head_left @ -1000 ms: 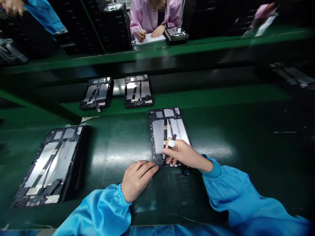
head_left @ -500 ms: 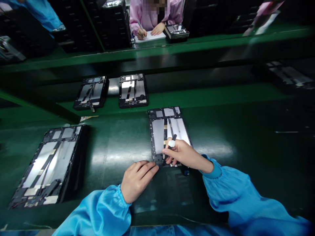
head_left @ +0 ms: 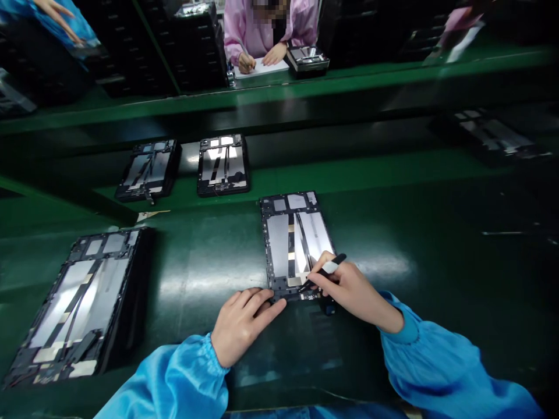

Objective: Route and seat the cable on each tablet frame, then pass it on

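An opened tablet lies on the green bench with its silver inner plates and dark ribbon cables showing. At its lower left corner, my left hand has fingers and thumb closed on the frame's edge. My right hand grips black tweezers with a white wrap round them. The tweezers' tips point down at the tablet's bottom part, near a small circuit board; whether they touch it I cannot tell. A small dark blue-black piece sticks out below the lower right corner.
Left stands a stack topped by another opened tablet. Two more opened tablets sit behind, beside a green post. Across a raised ledge, a person in pink writes on paper. More devices lie far right.
My right hand has shifted right, and the tweezers now lean over further, with their tips visible at the tablet's bottom. My left hand stays at the corner, its thumb stretched slightly further. The view shifted slightly.
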`<state>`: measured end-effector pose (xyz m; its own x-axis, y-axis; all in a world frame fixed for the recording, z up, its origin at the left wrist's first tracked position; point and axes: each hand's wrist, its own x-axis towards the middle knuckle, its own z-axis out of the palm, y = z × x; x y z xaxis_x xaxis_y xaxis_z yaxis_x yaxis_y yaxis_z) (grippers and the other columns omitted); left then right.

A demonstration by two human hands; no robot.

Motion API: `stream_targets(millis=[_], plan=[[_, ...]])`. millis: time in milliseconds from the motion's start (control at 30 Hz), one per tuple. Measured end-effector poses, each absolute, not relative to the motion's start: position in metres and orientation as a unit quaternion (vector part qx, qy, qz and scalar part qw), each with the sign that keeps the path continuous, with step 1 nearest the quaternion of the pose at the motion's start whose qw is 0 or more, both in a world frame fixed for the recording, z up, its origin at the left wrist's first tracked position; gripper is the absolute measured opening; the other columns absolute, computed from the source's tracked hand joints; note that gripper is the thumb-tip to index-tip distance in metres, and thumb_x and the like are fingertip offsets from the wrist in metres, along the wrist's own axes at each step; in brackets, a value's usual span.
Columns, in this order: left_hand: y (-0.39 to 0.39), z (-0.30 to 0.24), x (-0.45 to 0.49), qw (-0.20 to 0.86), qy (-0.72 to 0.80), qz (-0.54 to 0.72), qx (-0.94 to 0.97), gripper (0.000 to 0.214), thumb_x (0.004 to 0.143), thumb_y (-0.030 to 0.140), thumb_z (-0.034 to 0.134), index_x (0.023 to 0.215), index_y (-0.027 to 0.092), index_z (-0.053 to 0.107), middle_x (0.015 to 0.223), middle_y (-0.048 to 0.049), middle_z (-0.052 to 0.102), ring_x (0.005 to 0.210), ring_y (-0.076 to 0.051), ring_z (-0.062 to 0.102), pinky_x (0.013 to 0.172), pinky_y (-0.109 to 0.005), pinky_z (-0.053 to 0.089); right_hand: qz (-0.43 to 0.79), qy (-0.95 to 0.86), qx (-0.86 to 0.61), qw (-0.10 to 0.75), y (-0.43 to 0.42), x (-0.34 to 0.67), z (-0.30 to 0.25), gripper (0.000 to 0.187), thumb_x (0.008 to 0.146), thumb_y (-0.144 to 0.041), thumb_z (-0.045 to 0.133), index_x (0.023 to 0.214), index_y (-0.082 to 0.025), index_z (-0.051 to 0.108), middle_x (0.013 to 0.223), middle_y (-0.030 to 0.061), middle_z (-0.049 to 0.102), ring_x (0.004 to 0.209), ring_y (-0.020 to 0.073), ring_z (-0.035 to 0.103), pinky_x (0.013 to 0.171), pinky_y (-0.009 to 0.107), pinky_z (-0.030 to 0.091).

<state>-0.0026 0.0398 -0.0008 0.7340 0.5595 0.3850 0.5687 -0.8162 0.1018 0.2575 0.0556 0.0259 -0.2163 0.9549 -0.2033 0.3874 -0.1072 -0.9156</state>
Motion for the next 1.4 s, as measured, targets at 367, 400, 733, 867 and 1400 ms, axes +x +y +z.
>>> stream_targets(millis=[367,400,733,867,1400], plan=[[0.037,-0.003,-0.003,-0.003,-0.301,-0.206,-0.931,0.033,0.102,0.013,0.038,0.124,0.021,0.06,0.121,-0.0085,0.061,0.108,-0.022,0.055,0.083,-0.033,0.047,0.52,-0.575,-0.551,0.308,0.053,0.256,0.018,0.019,0.091,-0.036,0.059,0.08,-0.02,0.057,0.066,0.0007,0.068,0.064,0.0198,0.07,0.054,0.027,0.052],[0.037,-0.003,-0.002,-0.001,-0.299,-0.199,-0.933,0.033,0.102,0.013,0.037,0.125,0.021,0.06,0.121,-0.0087,0.061,0.108,-0.022,0.055,0.083,-0.033,0.047,0.518,-0.576,-0.552,0.308,0.053,0.256,0.018,0.019,0.091,-0.036,0.059,0.08,-0.02,0.057,0.066,0.0005,0.068,0.063,0.0195,0.07,0.054,0.027,0.052],[0.036,-0.004,-0.001,0.003,-0.305,-0.168,-0.937,0.038,0.102,0.013,0.034,0.132,0.023,0.055,0.118,-0.0095,0.061,0.107,-0.022,0.055,0.083,-0.033,0.049,0.501,-0.595,-0.552,0.301,0.054,0.256,0.02,0.019,0.092,-0.035,0.057,0.08,-0.02,0.057,0.067,0.0003,0.068,0.063,0.0187,0.069,0.054,0.026,0.05],[0.035,-0.003,0.008,-0.02,-0.329,-0.156,-0.931,0.036,0.1,0.016,0.042,0.131,0.026,0.056,0.116,-0.0101,0.059,0.103,-0.023,0.057,0.081,-0.035,0.052,0.494,-0.605,-0.551,0.294,0.053,0.255,0.021,0.019,0.093,-0.035,0.056,0.08,-0.021,0.058,0.068,0.0006,0.068,0.063,0.0184,0.068,0.054,0.026,0.051],[0.057,0.009,0.037,-0.018,-0.295,-0.114,-0.949,0.033,0.097,0.033,0.056,0.125,0.016,0.055,0.112,-0.0085,0.066,0.101,-0.021,0.06,0.081,-0.035,0.05,0.311,-0.523,-0.556,0.566,0.036,0.256,-0.003,0.016,0.095,-0.03,0.056,0.097,-0.02,0.069,0.078,0.0029,0.07,0.062,0.0168,0.07,0.056,0.028,0.059]])
